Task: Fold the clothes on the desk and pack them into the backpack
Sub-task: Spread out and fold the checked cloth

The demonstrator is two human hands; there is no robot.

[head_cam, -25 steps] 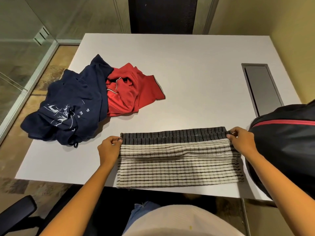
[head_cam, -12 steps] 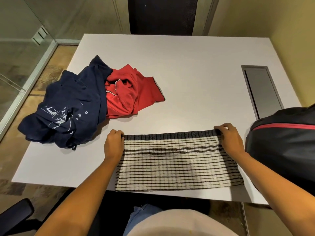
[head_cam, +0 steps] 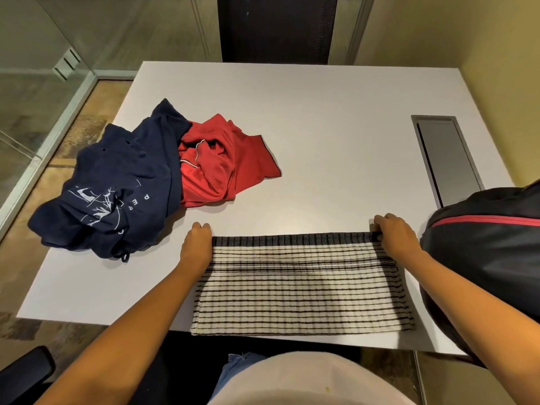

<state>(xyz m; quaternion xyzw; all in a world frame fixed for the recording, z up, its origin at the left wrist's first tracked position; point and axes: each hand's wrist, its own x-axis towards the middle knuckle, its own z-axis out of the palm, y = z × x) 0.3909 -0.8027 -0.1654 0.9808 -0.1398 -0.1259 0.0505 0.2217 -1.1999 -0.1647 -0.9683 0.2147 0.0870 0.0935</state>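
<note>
A white garment with thin black stripes lies folded into a wide band at the desk's near edge, its dark ribbed hem along the far side. My left hand grips the far left corner of it with curled fingers. My right hand pinches the far right corner at the hem. A crumpled navy printed shirt and a crumpled red shirt lie together at the left of the desk. The black backpack with a red zip line stands at the right edge, next to my right forearm.
The white desk has a grey cable hatch at the right. A dark chair back stands beyond the far edge. A glass partition runs along the left, a yellow wall on the right. A black armrest is at bottom left.
Both hands drew the top layer of the striped garment away from me, over its dark hem, so the fold now lies flat with the hem at the far edge.
</note>
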